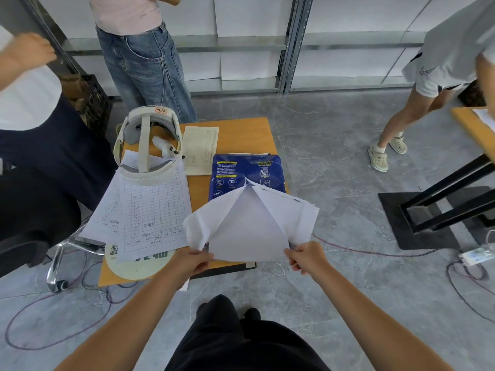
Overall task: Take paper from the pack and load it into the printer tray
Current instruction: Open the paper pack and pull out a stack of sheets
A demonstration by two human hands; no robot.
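Observation:
A blue paper pack [247, 172] lies on the right side of a small wooden table [241, 135]. Its near end is torn open, and the white inside of the wrapper [198, 226] flares out left and right. A white sheet [249, 231] rises tent-like from the opening. My left hand [197, 262] grips the left wrapper flap at the near edge. My right hand [308, 257] pinches the right flap and the paper edge. No printer or tray is in view.
A white headset [147, 140] with a controller, printed forms [152, 210] and a notepad [201, 148] cover the table's left half. Three people stand around. A chair [40, 223] sits left, a black table base [434, 210] right, and cables [375, 253] lie on the floor.

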